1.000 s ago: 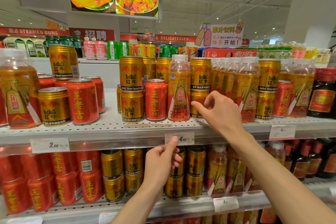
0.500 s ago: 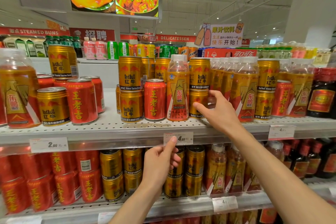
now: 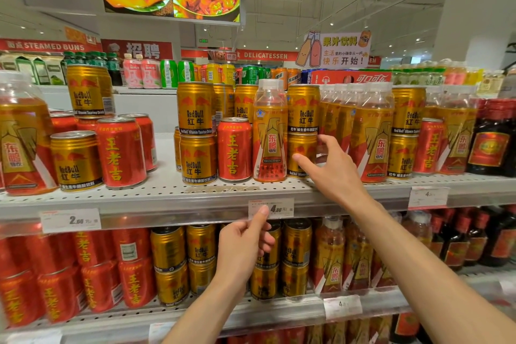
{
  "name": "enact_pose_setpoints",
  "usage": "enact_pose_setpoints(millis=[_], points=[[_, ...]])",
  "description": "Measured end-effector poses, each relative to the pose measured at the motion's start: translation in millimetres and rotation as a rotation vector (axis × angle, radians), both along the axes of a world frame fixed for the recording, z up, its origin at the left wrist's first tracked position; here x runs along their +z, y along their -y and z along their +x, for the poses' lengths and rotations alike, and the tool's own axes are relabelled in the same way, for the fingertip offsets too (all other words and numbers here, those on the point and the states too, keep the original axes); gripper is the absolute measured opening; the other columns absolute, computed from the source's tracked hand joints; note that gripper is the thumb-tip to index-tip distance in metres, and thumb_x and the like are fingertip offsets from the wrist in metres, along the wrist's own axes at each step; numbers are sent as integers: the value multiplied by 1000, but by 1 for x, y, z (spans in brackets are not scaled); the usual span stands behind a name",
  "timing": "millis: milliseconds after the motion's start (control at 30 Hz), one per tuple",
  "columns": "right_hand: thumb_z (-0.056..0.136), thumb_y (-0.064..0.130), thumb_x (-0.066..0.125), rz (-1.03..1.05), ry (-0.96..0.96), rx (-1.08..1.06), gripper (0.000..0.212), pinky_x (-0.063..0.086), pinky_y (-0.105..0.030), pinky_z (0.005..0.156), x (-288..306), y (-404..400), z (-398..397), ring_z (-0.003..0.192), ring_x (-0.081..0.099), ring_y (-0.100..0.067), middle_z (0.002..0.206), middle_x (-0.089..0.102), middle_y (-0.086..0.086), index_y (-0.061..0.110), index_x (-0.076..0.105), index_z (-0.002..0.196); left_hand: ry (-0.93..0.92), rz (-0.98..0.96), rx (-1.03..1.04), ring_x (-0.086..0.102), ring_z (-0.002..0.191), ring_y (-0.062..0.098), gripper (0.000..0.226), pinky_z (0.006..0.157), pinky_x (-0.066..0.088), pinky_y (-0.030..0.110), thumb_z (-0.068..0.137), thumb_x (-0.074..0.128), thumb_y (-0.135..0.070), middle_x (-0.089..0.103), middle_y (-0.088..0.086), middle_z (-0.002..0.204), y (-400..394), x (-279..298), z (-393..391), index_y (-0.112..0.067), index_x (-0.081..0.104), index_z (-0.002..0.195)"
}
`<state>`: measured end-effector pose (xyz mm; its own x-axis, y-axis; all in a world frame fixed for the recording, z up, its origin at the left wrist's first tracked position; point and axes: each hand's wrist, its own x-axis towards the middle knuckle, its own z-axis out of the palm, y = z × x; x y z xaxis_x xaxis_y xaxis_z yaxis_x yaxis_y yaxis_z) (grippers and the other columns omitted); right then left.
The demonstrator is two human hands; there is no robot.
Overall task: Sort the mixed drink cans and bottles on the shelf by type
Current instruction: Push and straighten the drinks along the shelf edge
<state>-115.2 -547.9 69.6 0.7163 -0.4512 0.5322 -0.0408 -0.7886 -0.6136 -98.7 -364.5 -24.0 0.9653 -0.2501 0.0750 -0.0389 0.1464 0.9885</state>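
The upper shelf point(image 3: 167, 193) carries mixed drinks. Gold Red Bull cans stand stacked in twos point(image 3: 196, 131), a red can point(image 3: 234, 148) stands next to them, and an orange bottle point(image 3: 270, 131) follows on the right. My right hand point(image 3: 325, 165) is spread open in front of a lower gold can point(image 3: 300, 153), thumb and fingers on either side of it, holding nothing. A row of orange bottles point(image 3: 371, 131) stands just right of that hand. My left hand point(image 3: 244, 246) is loosely curled below the shelf edge, thumb touching the price tag point(image 3: 270, 208).
At the left stand a big orange bottle point(image 3: 22, 137), a gold can point(image 3: 75, 160) and red cans point(image 3: 120, 151). Dark bottles point(image 3: 491, 139) fill the far right. The lower shelf point(image 3: 279, 313) holds red cans, gold cans and bottles in groups.
My right hand has reached further in and lower, its fingers opening around the lower gold can. My left hand has stayed at the price tag.
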Motion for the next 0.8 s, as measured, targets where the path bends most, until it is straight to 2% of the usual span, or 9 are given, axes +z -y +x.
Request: enact_pose_setpoints(millis=[167, 267, 333, 433, 567, 700, 800], points=[[93, 54, 64, -4, -24, 1, 76, 41, -47, 112, -1, -2, -3, 138, 50, -23, 154, 50, -1, 22, 32, 155, 12, -1, -7, 61, 55, 7, 42, 58, 51, 17, 94, 65, -45, 70, 3, 61, -1, 0, 0, -5, 76, 85], [94, 46, 66, -1, 10, -5, 71, 48, -48, 107, -6, -5, -9, 120, 63, -20, 144, 58, 2, 22, 35, 153, 25, 5, -7, 61, 56, 8, 43, 58, 51, 18, 95, 64, -45, 70, 3, 61, -2, -1, 1, -6, 76, 84], [94, 40, 68, 8, 26, -4, 67, 50, -46, 104, -11, -6, -17, 114, 64, -16, 138, 61, 3, 22, 37, 151, 34, 3, -12, 61, 56, 8, 43, 56, 51, 17, 96, 63, -45, 69, 3, 61, -2, -3, 1, -5, 75, 84], [97, 38, 65, -48, 17, -11, 59, 46, -44, 110, -24, -6, -31, 126, 56, -15, 140, 59, 3, 23, 41, 149, 40, -8, -19, 61, 56, 8, 45, 55, 50, 16, 98, 61, -44, 69, 3, 62, -3, -7, 3, -3, 75, 84], [99, 34, 61, -200, 60, -30, 40, 38, -33, 114, -48, -7, -52, 130, 47, -7, 141, 58, 6, 21, 58, 137, 78, -13, -27, 61, 55, 8, 45, 53, 50, 14, 101, 58, -42, 70, 3, 62, -4, -11, 4, -3, 74, 86], [98, 30, 64, -248, 81, -34, 39, 28, -34, 122, -80, -3, -74, 147, 37, -12, 153, 49, 3, 18, 62, 136, 145, -4, -43, 64, 60, 10, 39, 58, 52, 20, 102, 56, -38, 72, 5, 67, -6, -18, 4, -7, 73, 87], [98, 28, 65, -193, 100, -14, 38, 22, -17, 119, -103, -2, -93, 146, 35, -7, 156, 45, 7, 21, 62, 135, 235, 59, -22, 67, 70, 11, 27, 69, 54, 30, 101, 59, -37, 75, 2, 78, -6, -28, -1, -19, 73, 89]])
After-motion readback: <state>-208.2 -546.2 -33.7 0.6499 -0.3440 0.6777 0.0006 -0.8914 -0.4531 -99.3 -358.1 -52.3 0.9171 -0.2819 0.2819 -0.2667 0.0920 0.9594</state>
